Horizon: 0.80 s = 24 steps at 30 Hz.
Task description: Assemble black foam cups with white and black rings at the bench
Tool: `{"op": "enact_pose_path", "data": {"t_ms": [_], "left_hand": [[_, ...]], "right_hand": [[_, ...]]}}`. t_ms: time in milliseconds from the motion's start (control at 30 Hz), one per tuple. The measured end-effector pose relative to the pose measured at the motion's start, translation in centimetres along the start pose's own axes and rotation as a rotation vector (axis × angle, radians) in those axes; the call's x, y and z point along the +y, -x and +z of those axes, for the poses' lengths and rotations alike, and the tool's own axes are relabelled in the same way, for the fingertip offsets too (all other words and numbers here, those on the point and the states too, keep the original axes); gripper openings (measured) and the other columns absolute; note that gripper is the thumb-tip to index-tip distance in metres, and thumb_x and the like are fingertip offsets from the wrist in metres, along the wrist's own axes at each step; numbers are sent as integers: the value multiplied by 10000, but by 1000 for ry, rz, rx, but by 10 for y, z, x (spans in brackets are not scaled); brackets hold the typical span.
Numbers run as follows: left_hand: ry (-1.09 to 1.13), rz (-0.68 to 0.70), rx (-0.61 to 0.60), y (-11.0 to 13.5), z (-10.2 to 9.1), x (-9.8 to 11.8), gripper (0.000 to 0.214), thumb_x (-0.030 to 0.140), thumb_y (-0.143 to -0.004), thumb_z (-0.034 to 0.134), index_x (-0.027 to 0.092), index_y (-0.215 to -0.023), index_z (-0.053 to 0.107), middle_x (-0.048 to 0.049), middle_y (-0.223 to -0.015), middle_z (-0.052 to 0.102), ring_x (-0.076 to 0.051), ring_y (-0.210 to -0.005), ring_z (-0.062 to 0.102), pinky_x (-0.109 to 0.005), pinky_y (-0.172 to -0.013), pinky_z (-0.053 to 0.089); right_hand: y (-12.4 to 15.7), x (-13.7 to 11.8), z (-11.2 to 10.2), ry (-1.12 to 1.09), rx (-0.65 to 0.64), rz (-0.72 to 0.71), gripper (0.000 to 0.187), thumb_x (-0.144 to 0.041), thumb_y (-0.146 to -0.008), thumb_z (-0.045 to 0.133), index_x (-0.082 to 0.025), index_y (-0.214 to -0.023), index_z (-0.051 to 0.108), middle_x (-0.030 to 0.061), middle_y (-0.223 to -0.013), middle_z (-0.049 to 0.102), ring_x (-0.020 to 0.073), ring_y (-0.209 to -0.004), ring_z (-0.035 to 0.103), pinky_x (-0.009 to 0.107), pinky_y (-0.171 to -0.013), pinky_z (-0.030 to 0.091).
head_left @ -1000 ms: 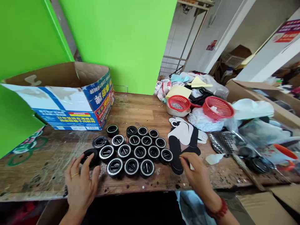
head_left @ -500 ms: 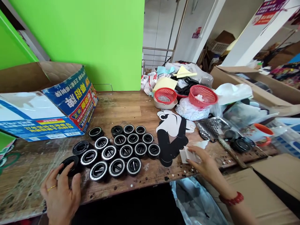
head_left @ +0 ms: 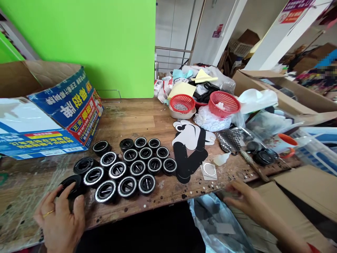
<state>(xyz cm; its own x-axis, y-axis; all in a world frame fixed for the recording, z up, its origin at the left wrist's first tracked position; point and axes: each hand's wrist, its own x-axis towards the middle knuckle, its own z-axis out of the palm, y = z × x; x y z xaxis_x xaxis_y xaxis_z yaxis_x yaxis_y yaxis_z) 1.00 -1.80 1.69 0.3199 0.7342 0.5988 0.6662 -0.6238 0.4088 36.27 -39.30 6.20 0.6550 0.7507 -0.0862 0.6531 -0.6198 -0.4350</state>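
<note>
My left hand (head_left: 61, 214) lies at the front left of the table, fingers spread and touching the nearest black round cap (head_left: 70, 185). Beside it stand several similar caps (head_left: 117, 170), most with a pale ring on top. My right hand (head_left: 243, 198) hovers over the table's front edge, above a light-blue plastic bag (head_left: 197, 214); its fingers are loosely bent and apart, somewhat blurred, with nothing visible in them. A pale square with a ring-shaped strip (head_left: 210, 170) lies on the table beyond it. Inside the bag a pale paper piece (head_left: 225, 228) shows.
A black-and-white panda cut-out (head_left: 188, 149) lies mid-table, with a small translucent bottle (head_left: 221, 159) to its right. Red baskets (head_left: 225, 103), a mug (head_left: 283, 144) and clutter stand behind. A blue printed carton (head_left: 63, 116) is at left, brown cardboard (head_left: 305, 196) at right.
My right hand has let go of the pale paper and moved back toward me over the bag, uncovering the ringed square and the bottle. My left hand keeps its place at the cap.
</note>
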Motion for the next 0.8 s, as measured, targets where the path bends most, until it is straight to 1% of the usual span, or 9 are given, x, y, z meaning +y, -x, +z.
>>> {"op": "enact_pose_path", "data": {"t_ms": [67,133,267,333,400,567,667,733,800], "left_hand": [[-6,31,13,0,2,-4,502,417,-949,418,366,-1447,382,-61,-1481,413,-377,-1384,356,-634,-1146,239],[-20,48,18,0,4,-10,475,400,-949,422,305,-1414,435,-99,-1449,433,-383,-1371,367,-636,-1136,254],[-72,59,-4,2,6,-18,415,356,-955,422,158,-1306,523,-195,-1357,471,-380,-1336,390,-612,-1116,293],[-90,53,-4,3,7,-19,398,345,-960,417,129,-1272,536,-212,-1335,473,-368,-1321,395,-588,-1111,309],[-95,35,3,3,7,-19,388,337,-964,412,131,-1267,537,-206,-1336,468,-354,-1312,394,-574,-1105,320],[-72,-6,-9,5,6,-18,371,311,-964,416,166,-1289,524,-182,-1362,449,-332,-1327,366,-576,-1106,318],[-65,-8,-5,7,6,-19,367,306,-965,419,162,-1284,529,-178,-1366,451,-339,-1330,358,-574,-1099,331],[-62,-8,-4,8,7,-21,369,310,-965,419,152,-1279,534,-183,-1365,451,-345,-1325,361,-581,-1091,339],[-56,-15,-4,9,8,-21,368,308,-965,422,151,-1277,538,-183,-1371,449,-344,-1324,362,-589,-1091,340]], "right_hand": [[-20,-4,13,41,160,-30,128,-322,-781,567,-200,-775,605,72,-786,628,230,-765,598,357,-715,503],[-43,-7,23,99,212,-104,105,-239,-741,551,-181,-811,604,89,-818,622,244,-799,595,371,-737,494],[-73,-10,26,166,34,-236,46,-161,-665,526,-202,-680,542,75,-763,592,221,-713,575,333,-671,470],[-79,-10,23,158,-40,-287,49,-191,-658,524,-217,-624,502,59,-702,572,205,-646,551,315,-621,449],[-82,-10,21,144,-53,-310,51,-227,-638,523,-227,-601,488,41,-643,550,192,-586,518,307,-579,427],[-87,-12,31,-1,-17,-202,160,-338,-652,509,-243,-557,422,-7,-523,480,156,-496,461,272,-490,379],[-91,-10,40,-142,5,-101,151,-386,-629,527,-237,-656,525,-9,-540,538,156,-495,512,260,-485,423],[-92,-8,46,-156,26,-80,181,-383,-608,535,-234,-705,572,-3,-549,570,161,-492,537,265,-490,444],[-92,-7,50,-95,75,-98,143,-379,-622,518,-241,-644,546,-1,-522,554,164,-477,527,272,-479,427]]}}
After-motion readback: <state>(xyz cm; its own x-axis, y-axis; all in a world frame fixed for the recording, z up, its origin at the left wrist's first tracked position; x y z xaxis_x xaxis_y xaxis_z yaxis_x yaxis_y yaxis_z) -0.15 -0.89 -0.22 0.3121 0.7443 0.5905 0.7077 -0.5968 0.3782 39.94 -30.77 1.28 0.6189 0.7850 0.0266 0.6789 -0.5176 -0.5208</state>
